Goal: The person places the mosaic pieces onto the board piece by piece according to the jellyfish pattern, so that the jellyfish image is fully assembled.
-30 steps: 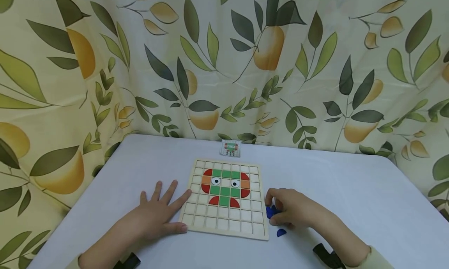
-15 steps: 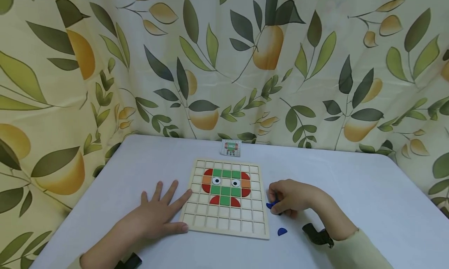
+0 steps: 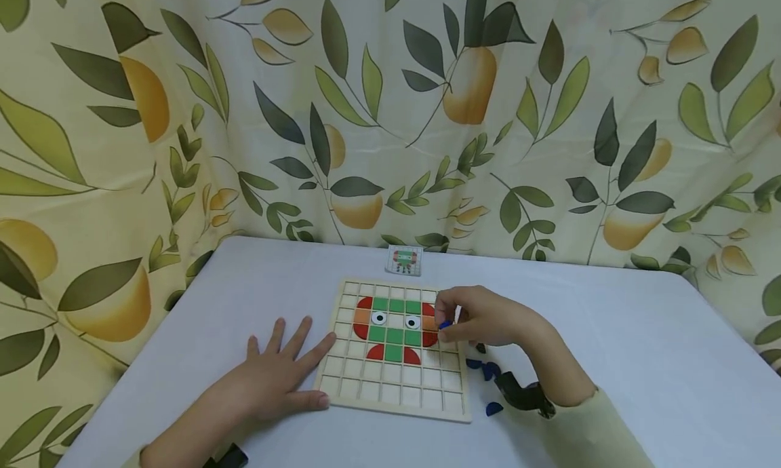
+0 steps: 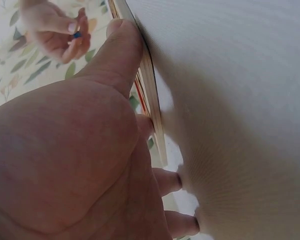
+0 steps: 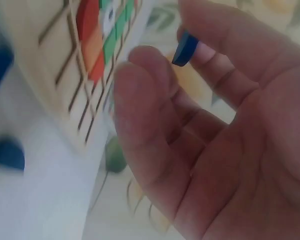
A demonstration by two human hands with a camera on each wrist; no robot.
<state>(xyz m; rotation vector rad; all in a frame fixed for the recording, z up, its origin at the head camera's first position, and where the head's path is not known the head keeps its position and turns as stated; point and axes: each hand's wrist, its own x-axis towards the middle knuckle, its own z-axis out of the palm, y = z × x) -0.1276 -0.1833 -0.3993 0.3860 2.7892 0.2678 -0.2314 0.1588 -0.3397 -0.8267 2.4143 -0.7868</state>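
A wooden grid board point(image 3: 366, 390) lies on the white table, with red, green and orange tiles and two eye tiles set in its cells. My right hand point(image 3: 488, 315) is raised over the board's right side and pinches a small blue tile point(image 5: 185, 49) between thumb and finger; its full outline is partly covered. My left hand point(image 3: 268, 380) lies spread beside the board's left edge, the thumb and index fingertip touching the frame. In the left wrist view the thumb point(image 4: 120, 55) rests along the board's edge.
Several blue pieces point(image 3: 491, 371) lie right of the board, with a separate blue half-round tile point(image 3: 494, 408) nearer the front. A small picture card point(image 3: 403, 260) sits behind the board. A leaf-and-fruit patterned curtain point(image 3: 390, 115) hangs behind the table.
My right hand has picked a blue tile from the pieces at the right and moved left and up over the board. The left hand has stayed in place.
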